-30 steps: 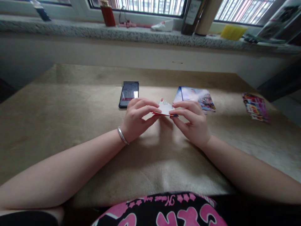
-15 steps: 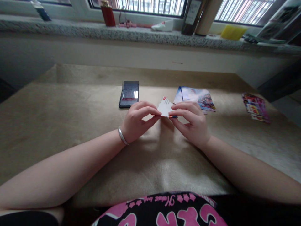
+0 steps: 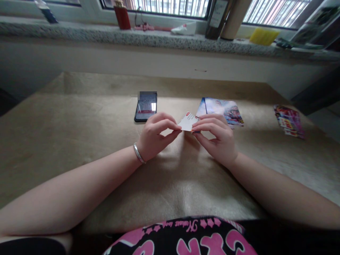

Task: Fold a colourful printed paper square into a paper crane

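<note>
Between my hands, just above the table, is a small white card (image 3: pixel 188 122) with a red mark and tiny print I cannot read. My left hand (image 3: pixel 161 132) pinches its left corner between thumb and fingertips. On the card's right side, my right hand (image 3: pixel 216 136) grips the edge, its fingers covering part of the print. A strip of orange and dark colour shows along the near edge by the right thumb. Just behind the right hand lie several glossy picture cards (image 3: pixel 221 109), overlapping one another. Beyond the left hand rests a dark smartphone (image 3: pixel 146 108).
A fanned stack of pink and red cards (image 3: pixel 289 122) lies on the right of the gold-brown table (image 3: pixel 87 117). Behind the table, a granite windowsill (image 3: pixel 159 37) carries a red bottle (image 3: pixel 122 17), a dark bottle (image 3: pixel 216 19) and a yellow sponge-like block (image 3: pixel 264 36).
The white card has tilted and shifted slightly to the right, and its top corner sits a little lower. Both hands keep their pinch and have barely moved.
</note>
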A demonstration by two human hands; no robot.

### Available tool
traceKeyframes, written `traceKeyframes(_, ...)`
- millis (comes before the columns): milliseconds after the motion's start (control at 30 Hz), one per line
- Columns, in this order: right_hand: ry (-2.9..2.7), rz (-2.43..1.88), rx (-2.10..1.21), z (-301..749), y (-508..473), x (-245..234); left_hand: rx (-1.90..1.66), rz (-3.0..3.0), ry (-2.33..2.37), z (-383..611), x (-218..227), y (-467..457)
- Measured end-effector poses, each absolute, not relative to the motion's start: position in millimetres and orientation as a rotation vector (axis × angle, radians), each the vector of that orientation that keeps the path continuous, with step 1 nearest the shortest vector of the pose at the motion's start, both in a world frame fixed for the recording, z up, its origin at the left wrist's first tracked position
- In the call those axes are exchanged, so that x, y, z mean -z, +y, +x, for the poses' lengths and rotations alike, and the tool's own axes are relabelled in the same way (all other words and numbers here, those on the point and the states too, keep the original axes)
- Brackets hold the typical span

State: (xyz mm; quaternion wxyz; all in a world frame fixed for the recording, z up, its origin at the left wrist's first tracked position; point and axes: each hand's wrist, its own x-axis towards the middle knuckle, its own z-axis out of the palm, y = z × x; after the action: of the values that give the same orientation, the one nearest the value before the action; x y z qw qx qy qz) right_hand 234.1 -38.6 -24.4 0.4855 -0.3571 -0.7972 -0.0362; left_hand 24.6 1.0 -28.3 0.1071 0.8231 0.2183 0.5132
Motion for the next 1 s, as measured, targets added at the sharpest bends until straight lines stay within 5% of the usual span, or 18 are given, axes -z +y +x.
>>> traceKeyframes(1000, -1.936, -0.898, -0.037, 229.9, -39.4, 22.9, -1.356, 2.580, 0.667, 26.0, 30.8, 0.3)
